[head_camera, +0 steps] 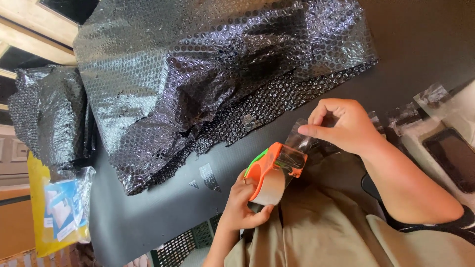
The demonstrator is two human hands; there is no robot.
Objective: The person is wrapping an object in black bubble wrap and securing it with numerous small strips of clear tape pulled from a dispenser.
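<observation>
The left hand (242, 207) is wrapped shut around an orange tape dispenser (269, 170) with its roll of clear tape, held over the lap. The right hand (344, 126), just above and to the right of it, pinches the pulled-out end of the tape strip (301, 138) between thumb and fingers. Beyond both hands a big sheet of black bubble wrap (198, 79) lies on the dark table (148, 217).

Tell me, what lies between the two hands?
In the head view, a strip of clear tape stretches from the orange tape dispenser in the left hand to the right hand, which pinches its end.
</observation>
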